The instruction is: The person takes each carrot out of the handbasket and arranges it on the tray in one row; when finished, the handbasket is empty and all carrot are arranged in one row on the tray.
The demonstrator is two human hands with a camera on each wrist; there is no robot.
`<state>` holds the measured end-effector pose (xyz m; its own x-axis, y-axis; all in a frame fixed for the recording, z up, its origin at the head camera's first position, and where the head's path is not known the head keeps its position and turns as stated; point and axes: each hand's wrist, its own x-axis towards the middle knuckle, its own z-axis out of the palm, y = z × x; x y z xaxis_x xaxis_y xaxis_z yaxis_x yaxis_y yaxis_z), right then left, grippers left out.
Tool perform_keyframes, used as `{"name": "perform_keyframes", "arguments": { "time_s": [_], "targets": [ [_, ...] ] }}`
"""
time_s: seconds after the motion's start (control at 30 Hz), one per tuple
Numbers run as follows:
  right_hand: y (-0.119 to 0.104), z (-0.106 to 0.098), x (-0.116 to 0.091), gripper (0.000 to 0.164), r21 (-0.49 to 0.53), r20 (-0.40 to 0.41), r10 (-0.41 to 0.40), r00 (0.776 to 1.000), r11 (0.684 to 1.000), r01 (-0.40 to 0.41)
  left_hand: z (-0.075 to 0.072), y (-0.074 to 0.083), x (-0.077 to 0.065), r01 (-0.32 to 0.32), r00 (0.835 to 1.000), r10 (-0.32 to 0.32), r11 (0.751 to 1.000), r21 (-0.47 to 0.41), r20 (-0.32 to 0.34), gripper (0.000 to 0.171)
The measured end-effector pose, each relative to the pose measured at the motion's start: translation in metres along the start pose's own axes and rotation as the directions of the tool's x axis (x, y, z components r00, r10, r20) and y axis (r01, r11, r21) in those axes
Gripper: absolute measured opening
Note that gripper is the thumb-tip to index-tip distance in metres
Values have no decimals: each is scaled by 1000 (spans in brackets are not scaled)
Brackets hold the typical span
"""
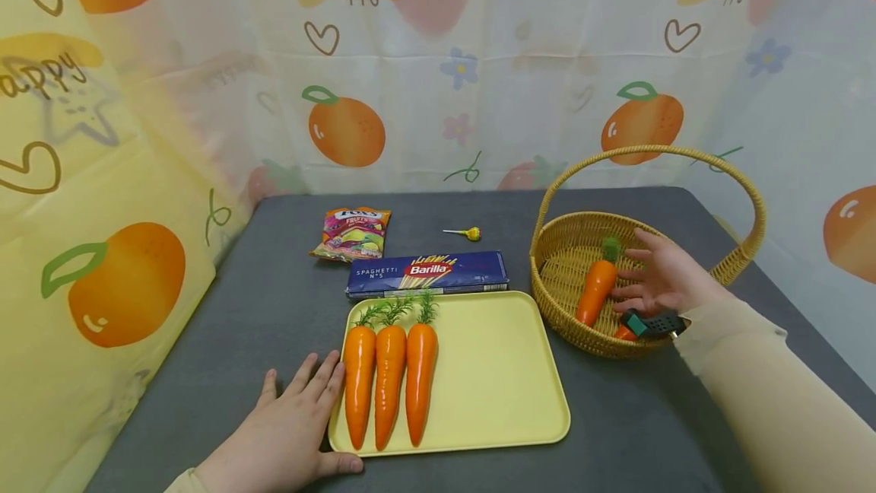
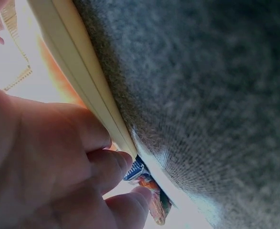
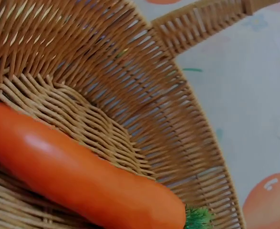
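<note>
My left hand point(image 1: 287, 424) rests at the left edge of a yellow tray point(image 1: 496, 371), fingers spread and thumb at its front corner. In the left wrist view, fingertips lie along the tray's side point(image 2: 85, 62). Three orange carrots point(image 1: 390, 386) with green tops lie side by side on the tray's left part. My right hand point(image 1: 660, 276) is over a wicker basket point(image 1: 563, 261), fingers loosely bent with nothing gripped. Beside its fingers a carrot point(image 1: 597, 291) lies in the basket, large in the right wrist view point(image 3: 82, 171). Another orange piece point(image 1: 624, 332) shows partly under the wrist.
Behind the tray lies a blue spaghetti box point(image 1: 427, 272). Farther back are a candy bag point(image 1: 352, 233) and a yellow lollipop point(image 1: 472, 233). The basket's tall handle point(image 1: 650, 149) arches above my right hand. A printed curtain point(image 1: 424, 59) borders the grey table point(image 1: 274, 280).
</note>
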<state>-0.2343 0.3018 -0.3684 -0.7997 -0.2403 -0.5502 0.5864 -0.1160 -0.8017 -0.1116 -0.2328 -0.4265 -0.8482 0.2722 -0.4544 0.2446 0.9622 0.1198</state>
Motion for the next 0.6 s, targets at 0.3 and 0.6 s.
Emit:
{"name": "perform_keyframes", "arguments": {
  "time_s": [0.3,0.6],
  "targets": [
    [-10,23,20,93,-187,-53,24,998,982,-34,0,-1,1,8,1000,-8,1000,0,5,141],
    [-10,42,45,88,-281,-101,41,994,957,-69,1,-1,1,-6,1000,6,1000,-7,-5,140]
  ]
}}
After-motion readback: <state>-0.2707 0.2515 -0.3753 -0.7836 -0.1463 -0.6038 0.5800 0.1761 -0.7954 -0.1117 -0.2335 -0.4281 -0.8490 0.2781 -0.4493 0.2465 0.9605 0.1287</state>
